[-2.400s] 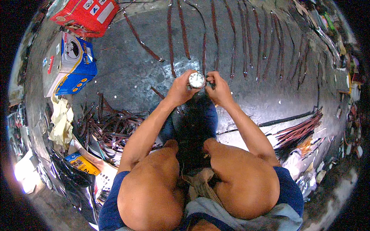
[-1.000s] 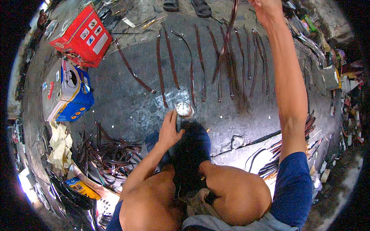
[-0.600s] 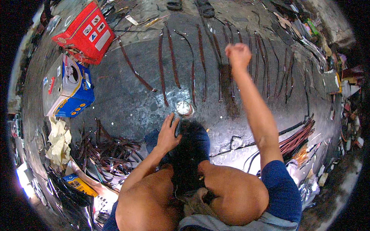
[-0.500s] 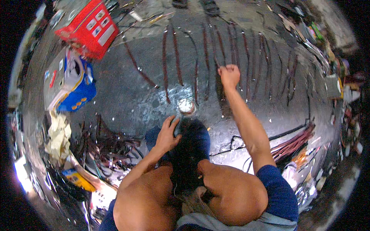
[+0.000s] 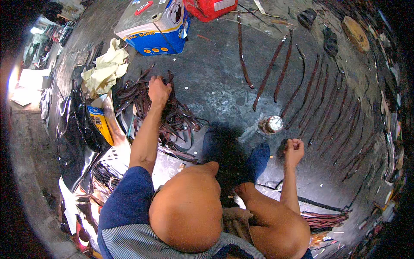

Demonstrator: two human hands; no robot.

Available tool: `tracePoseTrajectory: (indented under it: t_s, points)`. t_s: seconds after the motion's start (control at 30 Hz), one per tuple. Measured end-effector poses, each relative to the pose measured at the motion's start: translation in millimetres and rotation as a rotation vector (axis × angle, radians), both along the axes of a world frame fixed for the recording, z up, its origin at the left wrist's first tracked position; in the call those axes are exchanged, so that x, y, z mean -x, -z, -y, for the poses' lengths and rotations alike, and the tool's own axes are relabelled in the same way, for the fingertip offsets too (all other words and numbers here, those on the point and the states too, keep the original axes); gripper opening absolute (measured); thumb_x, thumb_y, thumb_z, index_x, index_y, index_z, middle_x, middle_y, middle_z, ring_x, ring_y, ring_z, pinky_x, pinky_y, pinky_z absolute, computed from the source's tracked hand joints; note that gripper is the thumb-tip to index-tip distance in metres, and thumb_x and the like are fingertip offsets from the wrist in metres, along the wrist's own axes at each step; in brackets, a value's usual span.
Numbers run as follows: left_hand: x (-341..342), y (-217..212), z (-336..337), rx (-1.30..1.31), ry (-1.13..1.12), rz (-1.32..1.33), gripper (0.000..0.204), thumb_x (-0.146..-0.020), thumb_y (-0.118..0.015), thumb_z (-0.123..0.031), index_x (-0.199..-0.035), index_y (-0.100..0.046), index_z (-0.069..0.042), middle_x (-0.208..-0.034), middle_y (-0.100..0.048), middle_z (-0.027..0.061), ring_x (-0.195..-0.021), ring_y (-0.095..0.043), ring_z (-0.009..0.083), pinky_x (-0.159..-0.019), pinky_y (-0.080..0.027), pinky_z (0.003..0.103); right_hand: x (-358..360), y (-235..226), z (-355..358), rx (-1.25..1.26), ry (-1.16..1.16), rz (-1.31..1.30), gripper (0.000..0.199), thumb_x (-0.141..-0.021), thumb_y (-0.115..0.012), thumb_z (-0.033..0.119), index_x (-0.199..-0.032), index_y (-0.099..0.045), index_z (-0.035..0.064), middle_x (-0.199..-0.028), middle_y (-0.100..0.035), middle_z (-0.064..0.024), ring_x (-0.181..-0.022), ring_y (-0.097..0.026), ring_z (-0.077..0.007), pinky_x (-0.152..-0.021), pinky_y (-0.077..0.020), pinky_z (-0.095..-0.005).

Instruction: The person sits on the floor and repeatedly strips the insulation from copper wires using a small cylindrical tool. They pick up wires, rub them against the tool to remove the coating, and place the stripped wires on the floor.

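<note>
My left hand (image 5: 159, 91) reaches into a tangled pile of dark brown strips (image 5: 183, 116) on the floor at the left. Its fingers are curled down onto the strips, and their tips are partly hidden. At the right, my right hand (image 5: 294, 151) hovers over the floor with its fingers curled in; nothing shows sticking out of it. A small round tin with a whitish, shiny top (image 5: 273, 124) stands just beyond that hand. Farther off, several long brown strips (image 5: 269, 71) lie spaced out in a slanting row.
A blue and white box-shaped can (image 5: 155, 34) and a red container (image 5: 211, 8) stand at the far left. Crumpled cream paper (image 5: 105, 69) and a yellow-and-blue packet (image 5: 101, 125) lie left of the pile. A bundle of reddish strips (image 5: 325, 219) rests near my right knee.
My view has swung left. The left hand has gone from near my foot to the strip pile. The right hand has drawn back from the row of strips toward me.
</note>
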State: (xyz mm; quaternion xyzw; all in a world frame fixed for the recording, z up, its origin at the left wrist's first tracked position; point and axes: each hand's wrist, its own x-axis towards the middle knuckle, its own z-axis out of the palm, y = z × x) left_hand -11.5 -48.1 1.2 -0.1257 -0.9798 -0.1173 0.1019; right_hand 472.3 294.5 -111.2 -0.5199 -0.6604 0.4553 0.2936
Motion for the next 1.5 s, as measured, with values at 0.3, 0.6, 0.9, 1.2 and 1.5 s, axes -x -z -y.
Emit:
tracePoseTrajectory:
  t_s: [0.3,0.6,0.9,1.2,1.5]
  points:
    - [6.2,-6.9,42.5,-0.311,0.063,0.352,0.026,-0.081,-0.076,-0.024,-0.095,-0.077,-0.002,-0.087,-0.074,0.0166,-0.081,-0.073,0.0265,-0.077,-0.055,0.035,90.5,-128.4,45.9,-0.151,-0.433,0.163,0.087,-0.069,-0.085,0.012,-0.145,-0.043,0.0082,-0.129,-0.054,-0.0105,-0.110,-0.055,-0.0226,-0.091,-0.0485,-0.0333]
    - [-111.3,-8.0,-133.5,-0.915,0.459,1.171,0.019,-0.084,-0.067,-0.001,-0.102,-0.070,0.003,-0.081,-0.069,0.0066,-0.073,-0.070,0.0138,-0.066,-0.054,0.025,109.5,-107.0,30.4,-0.192,-0.251,0.090,0.044,-0.076,-0.082,0.017,-0.113,-0.064,0.0007,-0.090,-0.068,-0.0069,-0.089,-0.066,-0.0192,-0.080,-0.0519,-0.0325]
    - [-205.1,-0.3,-203.6,-0.838,0.538,1.463,0.026,-0.082,-0.071,0.002,-0.107,-0.067,0.007,-0.086,-0.069,0.0076,-0.075,-0.070,0.0152,-0.066,-0.056,0.026,97.6,-144.2,20.1,0.064,0.032,-0.416,0.072,-0.076,-0.087,0.018,-0.133,-0.046,0.0016,-0.115,-0.065,-0.0132,-0.101,-0.066,-0.0204,-0.087,-0.0537,-0.0340]
    - [-220.9,10.4,-190.9,-1.051,0.228,2.093,0.034,-0.087,-0.057,0.003,-0.120,-0.060,0.002,-0.087,-0.063,0.0031,-0.071,-0.061,0.0122,-0.061,-0.049,0.022,108.4,-150.0,43.5,-0.022,-0.059,-0.181,0.054,-0.078,-0.084,0.008,-0.119,-0.049,-0.0021,-0.103,-0.069,-0.0126,-0.087,-0.069,-0.0164,-0.070,-0.0600,-0.0283]
    - [-204.7,7.0,-188.0,-0.953,0.516,2.346,0.057,-0.079,-0.058,0.002,-0.136,-0.055,0.004,-0.087,-0.070,0.0091,-0.059,-0.060,0.0140,-0.054,-0.049,0.028,57.2,-122.5,25.5,-0.098,0.041,-0.024,0.051,-0.079,-0.084,0.015,-0.115,-0.052,0.0005,-0.099,-0.070,-0.0112,-0.087,-0.068,-0.0147,-0.074,-0.0556,-0.0293]
